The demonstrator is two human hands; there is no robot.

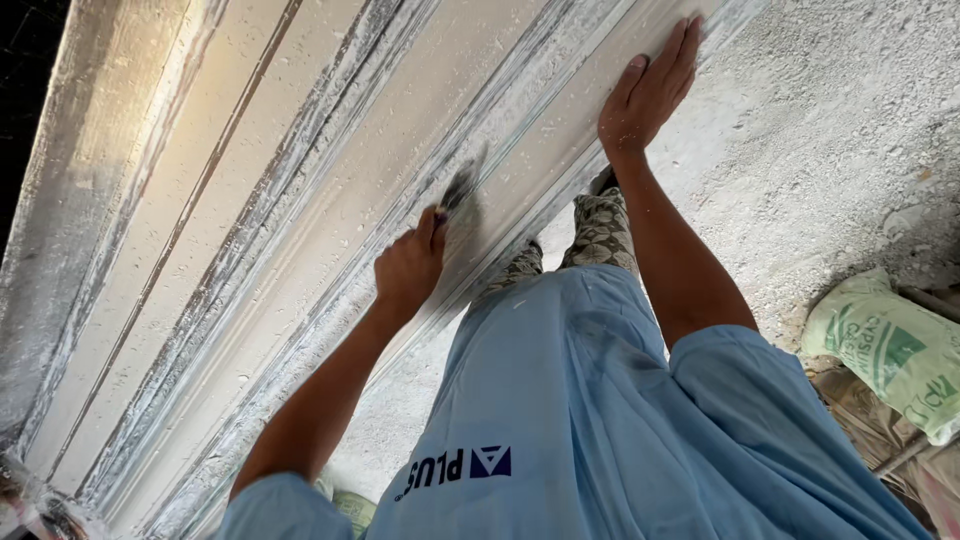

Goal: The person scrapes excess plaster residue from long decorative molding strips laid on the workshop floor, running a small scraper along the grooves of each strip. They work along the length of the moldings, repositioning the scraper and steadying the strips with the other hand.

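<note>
Plaster moulding (300, 200) is lying long and ridged across the dusty tabletop (60, 200). Left hand (408, 268) is gripping a small scraper (462, 186), blade on the moulding; right hand (648, 88) is pressing flat, fingers spread, further along. Green-printed sacks (890, 350) are lying on the floor at the right.

The scraper (462, 185) is a small flat tool with a dark blade, dusted white and blurred, so its exact shape is hard to tell. It sticks out from the top of the left hand's grip and lies against a groove of the plaster moulding (300, 230). The plaster moulding is a long, pale cream strip with several parallel ridges and grooves running its whole length. It stretches slantwise from lower left to upper right. Its edges are crusted with rough white plaster crumbs, while the broad flat bands between the ridges look smooth.
</note>
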